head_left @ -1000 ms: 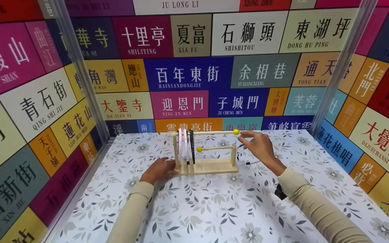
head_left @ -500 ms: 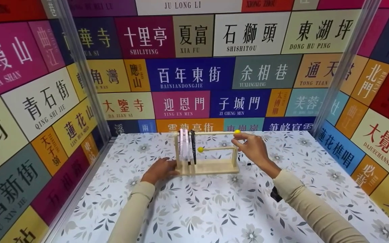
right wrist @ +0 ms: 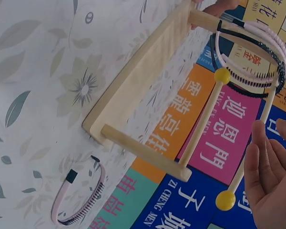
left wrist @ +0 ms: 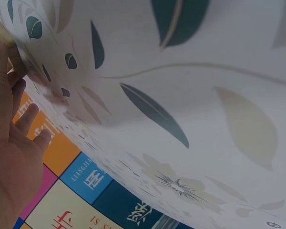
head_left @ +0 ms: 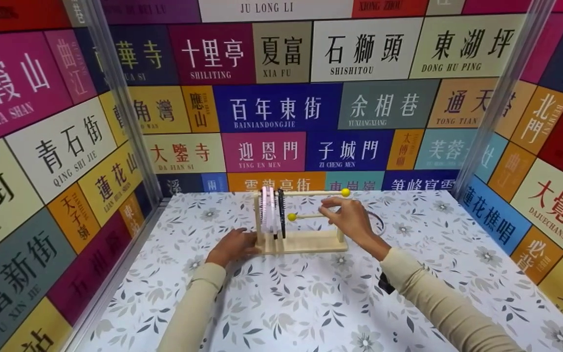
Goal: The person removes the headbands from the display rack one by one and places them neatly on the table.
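Wooden stand (head_left: 306, 241) on counter (head_left: 286, 303), left hand (head_left: 232, 246) gripping its left end. Pink hairbands (head_left: 268, 210) and black hairband (head_left: 282, 215) hang toward left on upper rod (head_left: 315, 193). Right hand (head_left: 351, 216) by lower rod (head_left: 306, 215), fingers loosely bent, thumb and forefinger apart. Another hairband (right wrist: 60, 199) lies right of stand.

From here I count one stand (right wrist: 133, 81), two sticks (right wrist: 202, 125), two yellow balls (right wrist: 222, 76) and one loose pink hairband (right wrist: 62, 195).
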The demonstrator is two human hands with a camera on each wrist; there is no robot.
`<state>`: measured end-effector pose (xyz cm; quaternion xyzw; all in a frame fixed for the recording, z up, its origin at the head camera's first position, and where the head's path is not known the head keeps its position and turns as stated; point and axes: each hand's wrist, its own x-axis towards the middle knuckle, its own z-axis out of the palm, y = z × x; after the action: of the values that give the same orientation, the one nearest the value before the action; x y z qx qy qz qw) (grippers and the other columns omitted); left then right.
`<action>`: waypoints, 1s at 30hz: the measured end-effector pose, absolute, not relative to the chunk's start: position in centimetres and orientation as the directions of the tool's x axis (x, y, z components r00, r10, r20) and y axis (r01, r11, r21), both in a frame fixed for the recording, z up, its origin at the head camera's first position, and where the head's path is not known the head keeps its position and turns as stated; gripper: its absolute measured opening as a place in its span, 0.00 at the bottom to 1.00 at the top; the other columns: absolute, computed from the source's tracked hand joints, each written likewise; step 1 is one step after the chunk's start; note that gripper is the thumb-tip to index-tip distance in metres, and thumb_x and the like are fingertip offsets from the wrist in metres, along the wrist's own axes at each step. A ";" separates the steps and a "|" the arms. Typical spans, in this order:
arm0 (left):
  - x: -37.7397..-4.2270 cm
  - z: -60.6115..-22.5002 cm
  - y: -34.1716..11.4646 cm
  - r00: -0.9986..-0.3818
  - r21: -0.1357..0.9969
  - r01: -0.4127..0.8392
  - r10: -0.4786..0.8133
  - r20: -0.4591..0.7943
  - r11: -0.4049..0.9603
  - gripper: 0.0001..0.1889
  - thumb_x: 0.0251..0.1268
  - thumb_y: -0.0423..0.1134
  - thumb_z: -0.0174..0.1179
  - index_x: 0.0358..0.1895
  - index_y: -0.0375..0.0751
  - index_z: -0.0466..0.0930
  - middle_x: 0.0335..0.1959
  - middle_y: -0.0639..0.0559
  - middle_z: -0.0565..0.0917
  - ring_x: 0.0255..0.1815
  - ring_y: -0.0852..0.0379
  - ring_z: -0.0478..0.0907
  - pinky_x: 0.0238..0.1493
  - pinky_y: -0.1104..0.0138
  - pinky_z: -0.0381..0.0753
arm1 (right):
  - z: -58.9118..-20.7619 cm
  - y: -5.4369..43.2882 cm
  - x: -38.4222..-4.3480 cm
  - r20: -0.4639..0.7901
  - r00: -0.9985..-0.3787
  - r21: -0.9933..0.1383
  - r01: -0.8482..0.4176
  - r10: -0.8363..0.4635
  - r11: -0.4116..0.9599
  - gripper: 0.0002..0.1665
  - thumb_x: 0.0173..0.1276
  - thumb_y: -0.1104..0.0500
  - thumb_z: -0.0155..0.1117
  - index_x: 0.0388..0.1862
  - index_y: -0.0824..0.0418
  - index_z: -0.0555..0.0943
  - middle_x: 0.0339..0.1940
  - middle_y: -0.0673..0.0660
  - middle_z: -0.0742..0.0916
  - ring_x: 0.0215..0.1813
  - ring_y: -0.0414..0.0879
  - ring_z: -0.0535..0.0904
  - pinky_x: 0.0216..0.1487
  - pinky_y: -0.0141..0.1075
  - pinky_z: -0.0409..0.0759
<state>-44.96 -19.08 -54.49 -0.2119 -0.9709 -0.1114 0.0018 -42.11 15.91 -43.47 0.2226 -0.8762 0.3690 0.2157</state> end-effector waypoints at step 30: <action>-45.0 -54.9 -19.4 -0.902 0.245 0.429 0.425 0.069 0.870 0.24 0.72 0.52 0.65 0.67 0.52 0.81 0.58 0.52 0.86 0.62 0.45 0.79 0.69 0.49 0.74 | -46.2 9.0 -41.5 0.495 -0.781 -0.508 -0.616 -0.382 0.601 0.18 0.67 0.50 0.77 0.51 0.58 0.91 0.41 0.52 0.93 0.20 0.36 0.83 0.13 0.31 0.67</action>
<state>-45.02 -19.38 -54.86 -0.2209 -0.9668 -0.1282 0.0064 -41.52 9.01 -46.19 0.2840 -0.8785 0.3444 0.1703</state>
